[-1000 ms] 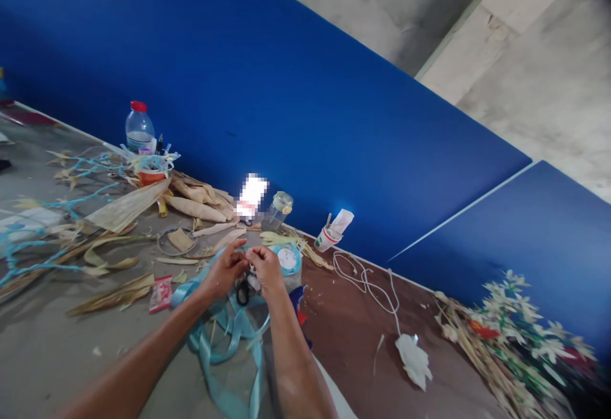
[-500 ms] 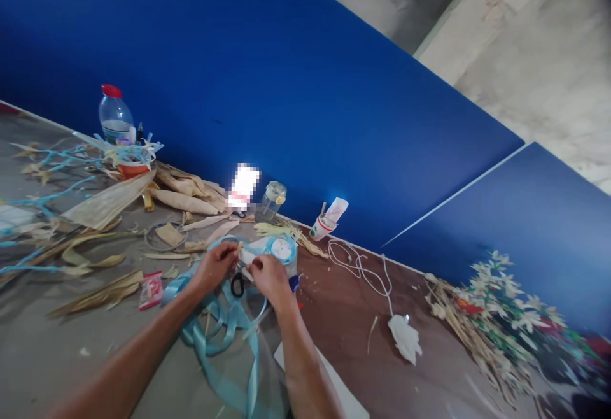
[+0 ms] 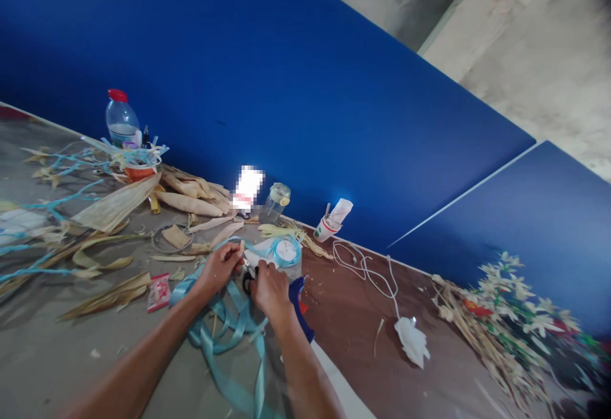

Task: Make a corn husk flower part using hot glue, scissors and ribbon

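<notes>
My left hand (image 3: 222, 271) is closed, pinching a small pale strip of dried husk (image 3: 242, 248) that sticks up from the fingertips. Close beside it, my right hand (image 3: 270, 290) is closed on a pair of scissors (image 3: 247, 281) with black handles. The blades point toward the left fingertips; their exact contact with the husk is too small to tell. Loose light-blue ribbon (image 3: 228, 336) lies in loops under both wrists. Just beyond the hands sits a ribbon roll (image 3: 287, 251) with a white centre.
Dried husks (image 3: 191, 203) and blue-wrapped stems (image 3: 62, 167) cover the left. A glass jar (image 3: 275, 204), a paper cup (image 3: 326, 228) and a bottle (image 3: 122, 121) stand along the blue panel. A dark blue curved object (image 3: 300, 312) lies by my right forearm; white flowers (image 3: 518, 295) lie right.
My right hand has lowered slightly and now grips the scissors, whose black handle earlier showed between the hands. My left hand keeps its pinch on the husk strip. The view has shifted slightly.
</notes>
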`<state>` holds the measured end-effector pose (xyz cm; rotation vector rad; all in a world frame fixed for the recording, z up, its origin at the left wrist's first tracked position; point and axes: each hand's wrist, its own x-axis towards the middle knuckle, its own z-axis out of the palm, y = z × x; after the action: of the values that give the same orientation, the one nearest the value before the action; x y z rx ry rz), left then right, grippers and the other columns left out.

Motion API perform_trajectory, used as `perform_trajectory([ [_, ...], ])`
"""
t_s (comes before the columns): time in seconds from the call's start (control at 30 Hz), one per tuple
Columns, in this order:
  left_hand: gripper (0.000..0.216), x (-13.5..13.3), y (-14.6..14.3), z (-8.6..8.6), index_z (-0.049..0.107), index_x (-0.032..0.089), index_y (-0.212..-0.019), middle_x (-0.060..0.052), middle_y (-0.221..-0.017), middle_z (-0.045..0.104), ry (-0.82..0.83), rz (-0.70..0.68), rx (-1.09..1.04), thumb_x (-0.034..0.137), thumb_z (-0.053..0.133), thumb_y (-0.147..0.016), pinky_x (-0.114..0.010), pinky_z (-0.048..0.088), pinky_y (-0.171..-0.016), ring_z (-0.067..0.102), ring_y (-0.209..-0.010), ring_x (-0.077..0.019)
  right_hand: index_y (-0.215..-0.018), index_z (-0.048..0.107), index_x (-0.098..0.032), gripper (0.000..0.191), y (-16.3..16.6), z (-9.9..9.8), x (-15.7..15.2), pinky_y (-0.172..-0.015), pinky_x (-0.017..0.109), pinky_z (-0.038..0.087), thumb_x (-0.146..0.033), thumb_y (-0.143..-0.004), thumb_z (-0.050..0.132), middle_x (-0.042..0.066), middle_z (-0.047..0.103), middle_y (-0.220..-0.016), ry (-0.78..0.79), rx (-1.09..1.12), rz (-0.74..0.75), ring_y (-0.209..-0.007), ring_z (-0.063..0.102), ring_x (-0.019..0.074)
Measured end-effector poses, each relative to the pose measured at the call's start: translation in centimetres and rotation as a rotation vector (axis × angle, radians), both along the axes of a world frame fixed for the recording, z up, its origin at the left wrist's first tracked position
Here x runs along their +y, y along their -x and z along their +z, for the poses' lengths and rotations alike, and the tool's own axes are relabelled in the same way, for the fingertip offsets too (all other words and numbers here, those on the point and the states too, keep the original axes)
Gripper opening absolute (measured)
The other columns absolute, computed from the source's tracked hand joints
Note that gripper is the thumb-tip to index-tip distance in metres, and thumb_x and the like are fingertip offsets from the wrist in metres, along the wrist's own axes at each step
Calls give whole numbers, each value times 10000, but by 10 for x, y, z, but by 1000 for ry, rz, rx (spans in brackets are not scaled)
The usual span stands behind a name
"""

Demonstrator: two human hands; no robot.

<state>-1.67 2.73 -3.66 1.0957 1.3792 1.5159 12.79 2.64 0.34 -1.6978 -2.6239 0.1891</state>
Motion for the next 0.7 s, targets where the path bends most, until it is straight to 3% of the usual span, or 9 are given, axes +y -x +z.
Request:
perform_trajectory([
  [0.2, 275, 1, 0, 1, 573, 172, -750, -2, -575, 626, 19, 29, -134, 419, 652, -660, -243, 411, -490, 538, -466, -127, -1061, 557, -156, 343, 1, -1, 1, -782, 388, 435, -384, -804, 562, 136, 642, -1016, -8, -26, -6, -926, 629, 279],
  [0.33, 545, -3, 0, 9, 521, 170, -1097, 15, -602, 654, 2, 4, -263, 412, 692, -639, -242, 418, -501, 556, -474, -128, -1030, 574, -152, 276, 1, -1, 1, -778, 375, 430, -319, -814, 536, 136, 655, -990, -8, -47, 3, -917, 636, 270],
  [0.4, 632, -6, 0, 14, 492, 165, -1183, 10, -633, 666, -14, -35, -304, 399, 705, -636, -244, 430, -518, 564, -497, -126, -1012, 578, -148, 246, 0, -1, 1, -761, 365, 434, -269, -806, 520, 135, 657, -989, -17, -41, 20, -907, 638, 270],
  [0.6, 478, -7, 1, 15, 547, 160, -1039, -12, -681, 688, -45, -31, -413, 385, 715, -653, -252, 460, -548, 572, -508, -115, -1073, 532, -150, 280, -5, 3, 4, -724, 323, 444, -203, -802, 484, 125, 675, -961, 7, 157, -59, -880, 648, 247],
  [0.7, 409, -6, 0, 15, 533, 176, -930, 2, -678, 689, -51, 13, -492, 376, 734, -635, -253, 467, -543, 571, -491, -107, -1095, 518, -134, 318, -5, 3, 11, -728, 309, 449, -202, -784, 511, 109, 678, -906, 55, 438, -152, -846, 645, 220],
])
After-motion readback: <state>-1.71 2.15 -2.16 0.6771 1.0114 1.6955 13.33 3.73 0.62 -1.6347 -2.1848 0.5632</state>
